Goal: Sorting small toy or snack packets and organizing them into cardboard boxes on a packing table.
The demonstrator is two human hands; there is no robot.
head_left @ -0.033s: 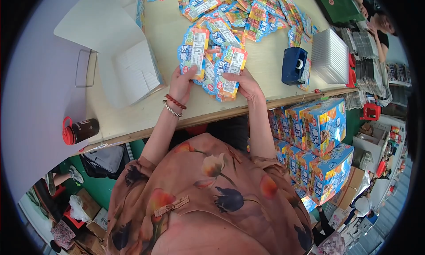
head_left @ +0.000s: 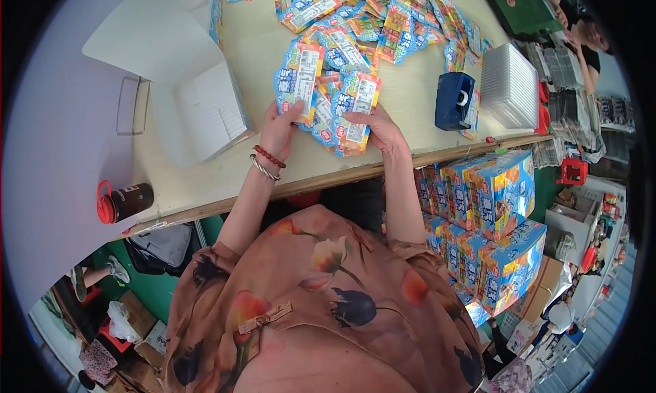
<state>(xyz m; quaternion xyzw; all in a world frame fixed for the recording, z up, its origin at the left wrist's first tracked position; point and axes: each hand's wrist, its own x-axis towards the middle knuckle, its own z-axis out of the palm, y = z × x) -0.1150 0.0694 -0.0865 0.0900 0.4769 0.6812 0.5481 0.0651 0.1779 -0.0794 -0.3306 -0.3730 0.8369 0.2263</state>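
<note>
Barely anything has shifted since the earlier frame: both hands, both held packets and the pile keep their places, and any change in the fingers is too slight to make out. Left hand (head_left: 279, 128): grip closed on the near end of the left packet (head_left: 298, 72), thumb on top, fingers underneath. Right hand (head_left: 381, 129): grip likewise closed, its thumb laid across the face of the right packet (head_left: 362, 92). Both packets are over the near side of the bench (head_left: 256, 72), between an open box (head_left: 198, 106) and a blue tape dispenser (head_left: 455, 101), with the pile (head_left: 403, 34) beyond. Hidden: most of the fingers, behind the packets; also parts of other packets under the held pair, so their number cannot be told. Cut off: the pile's far side, at the upper edge. Hard to make out: a co-worker (head_left: 586, 36), dim at the right rim.
</note>
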